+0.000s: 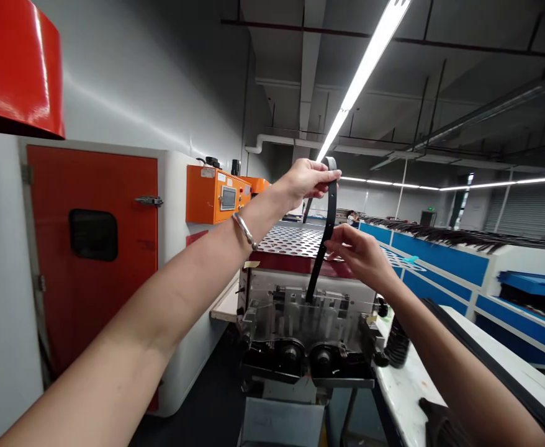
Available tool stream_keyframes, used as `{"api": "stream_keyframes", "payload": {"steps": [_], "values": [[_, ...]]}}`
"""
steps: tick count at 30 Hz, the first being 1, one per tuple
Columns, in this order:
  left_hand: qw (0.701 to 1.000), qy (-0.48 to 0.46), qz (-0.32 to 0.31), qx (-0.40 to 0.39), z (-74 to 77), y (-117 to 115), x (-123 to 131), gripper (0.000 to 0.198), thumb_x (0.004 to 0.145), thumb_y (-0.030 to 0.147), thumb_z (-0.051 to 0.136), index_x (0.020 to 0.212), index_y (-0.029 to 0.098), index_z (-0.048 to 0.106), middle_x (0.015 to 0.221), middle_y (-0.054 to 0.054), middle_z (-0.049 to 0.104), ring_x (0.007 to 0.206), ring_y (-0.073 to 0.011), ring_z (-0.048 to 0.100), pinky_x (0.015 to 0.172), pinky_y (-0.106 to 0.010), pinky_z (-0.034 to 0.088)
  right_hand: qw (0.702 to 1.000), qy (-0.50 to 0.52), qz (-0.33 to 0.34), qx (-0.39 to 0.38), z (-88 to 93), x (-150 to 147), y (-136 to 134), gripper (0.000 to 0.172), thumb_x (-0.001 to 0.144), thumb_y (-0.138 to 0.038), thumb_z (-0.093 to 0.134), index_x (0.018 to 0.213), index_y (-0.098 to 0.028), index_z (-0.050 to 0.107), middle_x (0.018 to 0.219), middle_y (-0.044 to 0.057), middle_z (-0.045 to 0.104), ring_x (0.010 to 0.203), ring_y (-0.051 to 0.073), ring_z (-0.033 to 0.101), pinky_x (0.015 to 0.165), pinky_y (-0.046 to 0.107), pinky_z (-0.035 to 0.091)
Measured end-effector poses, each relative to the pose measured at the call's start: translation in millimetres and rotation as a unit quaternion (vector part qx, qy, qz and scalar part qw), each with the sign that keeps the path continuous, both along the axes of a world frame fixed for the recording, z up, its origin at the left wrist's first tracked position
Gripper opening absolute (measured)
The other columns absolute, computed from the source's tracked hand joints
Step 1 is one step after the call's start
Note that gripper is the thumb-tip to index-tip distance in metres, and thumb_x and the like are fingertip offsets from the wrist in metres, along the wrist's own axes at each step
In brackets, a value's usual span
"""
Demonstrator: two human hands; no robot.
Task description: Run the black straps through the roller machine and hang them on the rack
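Note:
My left hand [307, 183] grips the upper end of a black leather-like strap [327, 217], which hangs down in front of a machine. My right hand [359, 254] is lower and pinches the strap's middle from the right with its fingertips. The strap's lower end reaches down over the machine's transparent guard [295, 320], with black rollers [300, 359] beneath it. A silver bangle [244, 231] circles my left wrist.
Behind the strap lies the machine's perforated metal top [291, 242]. To the left stand an orange door [90, 248] and an orange control box [214, 194]. A white bench [407, 391] with a long black strip runs along the right, beside blue machinery [433, 264]. A person stands far off.

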State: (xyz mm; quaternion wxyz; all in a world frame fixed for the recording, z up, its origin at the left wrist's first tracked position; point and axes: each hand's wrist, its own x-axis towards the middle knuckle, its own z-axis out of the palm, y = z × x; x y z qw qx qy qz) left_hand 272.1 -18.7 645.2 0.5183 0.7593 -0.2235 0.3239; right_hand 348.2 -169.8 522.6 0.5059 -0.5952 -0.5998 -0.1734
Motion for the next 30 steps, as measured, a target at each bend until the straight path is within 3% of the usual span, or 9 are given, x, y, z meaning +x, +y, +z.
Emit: {"api": "stream_keyframes", "payload": {"steps": [3,9,13,23,26,30], "values": [[1.000,-0.015,0.018,0.008,-8.5,0.3,2.0,0.020,0.085,0.018,0.068,0.070,0.009,0.059,0.069,-0.001,0.056,0.055,-0.0013,0.044,0.052,-0.021,0.031,1.000,-0.023,-0.008,-0.002,-7.4,10.8,9.7,0.022,0.086,-0.041,0.064,0.084,-0.020,0.059,0.076,-0.001,0.058,0.068,0.014,0.061,0.064,0.030,0.058],[0.998,-0.025,0.064,0.013,-54.8,1.2,-5.6,0.021,0.088,0.016,0.064,0.069,0.010,0.057,0.062,0.002,0.052,0.052,-0.0023,0.045,0.055,-0.023,0.040,0.999,0.012,0.035,-0.038,-39.7,13.4,19.5,0.026,0.089,-0.046,0.061,0.089,-0.020,0.058,0.076,0.000,0.061,0.067,0.015,0.064,0.066,0.030,0.058],[0.997,-0.012,0.076,0.012,-76.7,3.6,-8.8,0.021,0.087,0.014,0.064,0.068,0.011,0.056,0.059,0.004,0.051,0.049,-0.0031,0.045,0.054,-0.023,0.044,0.998,0.005,0.031,-0.061,-55.8,14.3,27.0,0.028,0.093,-0.045,0.056,0.081,-0.021,0.052,0.073,0.000,0.061,0.067,0.016,0.066,0.064,0.027,0.055],[0.998,-0.008,0.059,0.006,-91.1,13.1,-0.1,0.020,0.086,0.014,0.065,0.068,0.013,0.055,0.060,0.002,0.055,0.048,-0.0061,0.051,0.050,-0.025,0.047,0.996,-0.012,-0.022,-0.080,-67.3,17.8,25.3,0.021,0.095,-0.038,0.054,0.085,-0.019,0.055,0.075,0.003,0.066,0.070,0.018,0.067,0.063,0.025,0.046],[0.997,0.002,0.071,0.025,-100.0,12.6,4.0,0.026,0.086,0.014,0.065,0.062,0.014,0.053,0.054,0.003,0.051,0.046,-0.0067,0.051,0.047,-0.024,0.044,0.992,-0.023,-0.035,-0.121,-70.7,21.2,16.8,0.018,0.096,-0.035,0.052,0.086,-0.019,0.055,0.072,0.001,0.064,0.064,0.015,0.061,0.059,0.024,0.042],[0.992,0.043,0.089,0.074,-118.8,14.5,6.9,0.028,0.087,0.022,0.064,0.062,0.016,0.053,0.052,0.003,0.055,0.039,-0.0063,0.048,0.042,-0.024,0.036,0.976,-0.112,-0.103,-0.156,-79.9,25.4,6.5,0.019,0.093,-0.031,0.056,0.079,-0.018,0.058,0.074,0.000,0.059,0.061,0.012,0.050,0.058,0.024,0.035]]}}
